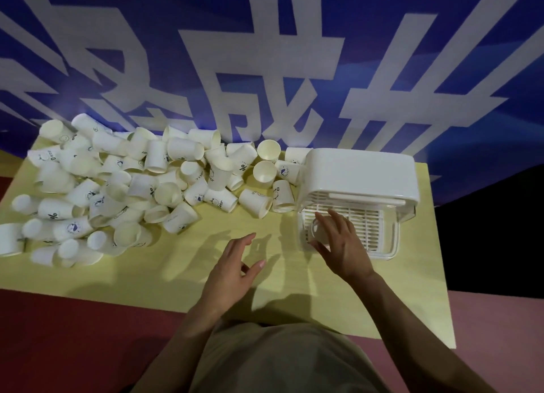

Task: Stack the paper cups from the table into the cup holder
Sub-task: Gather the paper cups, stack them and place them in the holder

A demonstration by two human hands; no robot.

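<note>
— Where's the right hand (338,245)?
— At the holder (359,183), far right on the table (279,289), fingers curled round a cup (316,232) at its grille.
— The left hand (232,270)?
— Hovering mid-table, fingers loose, holding nothing.
— Other cups?
— The pile (117,186) sprawls far left.

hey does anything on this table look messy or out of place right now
Yes. The paper cups lie in a jumbled heap across the table's left half, most tipped on their sides rather than stacked. The cup holder looks undamaged.
</note>
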